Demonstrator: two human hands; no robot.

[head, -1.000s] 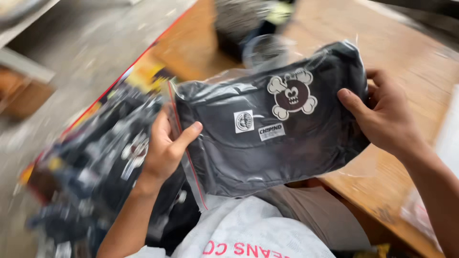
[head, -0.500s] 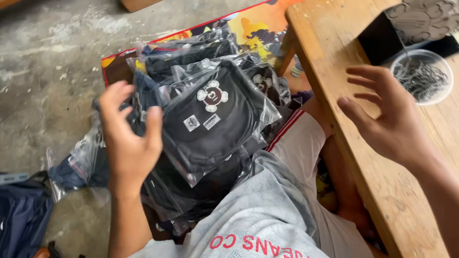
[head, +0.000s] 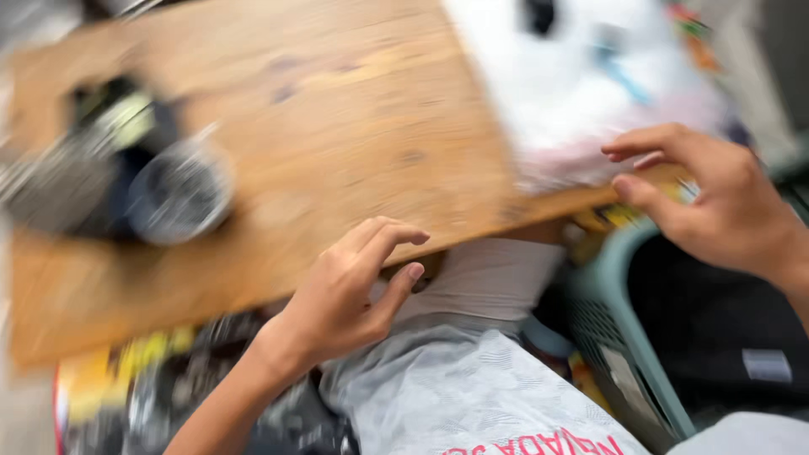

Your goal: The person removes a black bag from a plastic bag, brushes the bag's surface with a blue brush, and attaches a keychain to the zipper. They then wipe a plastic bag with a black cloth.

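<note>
The picture is blurred by motion. My left hand hovers at the near edge of a low wooden table, fingers curled and apart, holding nothing. My right hand is at the right, over a grey-green plastic basket, thumb and fingers apart and empty, close to a white and pink pile on the table's far right corner. My grey shirt and light trousers show below.
A round clear container and a dark object stand on the table's left part. Bagged dark garments on a colourful sheet lie on the floor at lower left. The basket holds dark cloth.
The bagged dark garment left my hands and went onto the pile at my left. The view has swung right to the table and basket; both hands are now empty.
</note>
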